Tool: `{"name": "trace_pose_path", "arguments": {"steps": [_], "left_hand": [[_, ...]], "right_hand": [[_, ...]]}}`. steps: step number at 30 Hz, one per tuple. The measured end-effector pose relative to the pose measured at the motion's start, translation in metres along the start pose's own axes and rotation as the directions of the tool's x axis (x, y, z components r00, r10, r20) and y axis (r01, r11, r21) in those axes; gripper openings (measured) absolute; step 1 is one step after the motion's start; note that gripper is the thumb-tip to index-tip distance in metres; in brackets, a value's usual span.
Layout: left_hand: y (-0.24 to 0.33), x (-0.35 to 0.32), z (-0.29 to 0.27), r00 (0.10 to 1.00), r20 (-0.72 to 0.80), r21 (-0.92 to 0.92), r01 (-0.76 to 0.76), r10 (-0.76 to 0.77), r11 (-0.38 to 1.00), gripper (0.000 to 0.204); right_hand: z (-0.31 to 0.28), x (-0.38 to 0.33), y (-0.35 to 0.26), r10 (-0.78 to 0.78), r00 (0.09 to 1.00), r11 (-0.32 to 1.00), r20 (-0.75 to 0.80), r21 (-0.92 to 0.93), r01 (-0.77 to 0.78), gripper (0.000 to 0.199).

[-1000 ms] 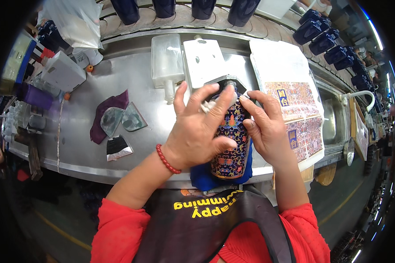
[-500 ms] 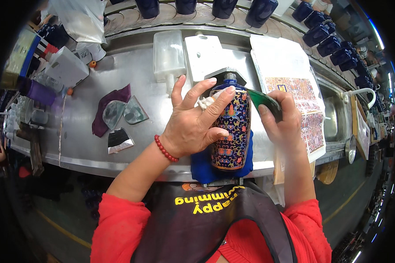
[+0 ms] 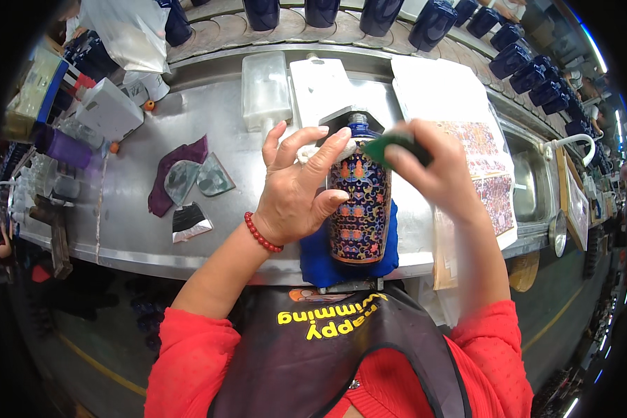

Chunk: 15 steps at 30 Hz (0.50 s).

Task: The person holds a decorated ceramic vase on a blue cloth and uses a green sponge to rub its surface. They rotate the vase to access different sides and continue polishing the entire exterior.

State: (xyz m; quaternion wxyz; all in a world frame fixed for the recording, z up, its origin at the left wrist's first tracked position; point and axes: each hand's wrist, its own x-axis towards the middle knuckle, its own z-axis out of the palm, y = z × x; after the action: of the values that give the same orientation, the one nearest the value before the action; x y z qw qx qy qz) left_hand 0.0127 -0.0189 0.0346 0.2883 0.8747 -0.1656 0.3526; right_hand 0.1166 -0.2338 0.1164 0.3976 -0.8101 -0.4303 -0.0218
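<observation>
One patterned bottle (image 3: 359,209), two hands

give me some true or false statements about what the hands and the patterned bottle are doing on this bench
1. The left hand rests on the patterned bottle. True.
2. The right hand is empty. False: it holds a small green piece up near the bottle's neck.
3. The bottle sits on a blue cloth at the near edge of the metal bench. True.
4. A red bead bracelet is on the right wrist. False: it is on the left wrist.
5. A row of plain dark blue bottles stands along the far side of the bench. True.
6. The purple cloth lies to the person's right of the bottle. False: it lies to the left.
</observation>
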Motion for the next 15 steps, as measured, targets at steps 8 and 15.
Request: {"name": "trace_pose_path", "arguments": {"steps": [8, 15], "left_hand": [[0.006, -0.004, 0.004, 0.988, -0.109, -0.083, 0.098, -0.107, 0.992, 0.069], [0.010, -0.002, 0.000, 0.998, 0.055, 0.160, -0.044, 0.036, 0.986, 0.055]], "right_hand": [[0.000, 0.022, 0.010, -0.068, 0.997, 0.983, -0.028, -0.173, 0.062, 0.020], [-0.003, -0.025, 0.006, -0.209, 0.978, 0.975, -0.023, -0.081, 0.207, 0.019]]}}
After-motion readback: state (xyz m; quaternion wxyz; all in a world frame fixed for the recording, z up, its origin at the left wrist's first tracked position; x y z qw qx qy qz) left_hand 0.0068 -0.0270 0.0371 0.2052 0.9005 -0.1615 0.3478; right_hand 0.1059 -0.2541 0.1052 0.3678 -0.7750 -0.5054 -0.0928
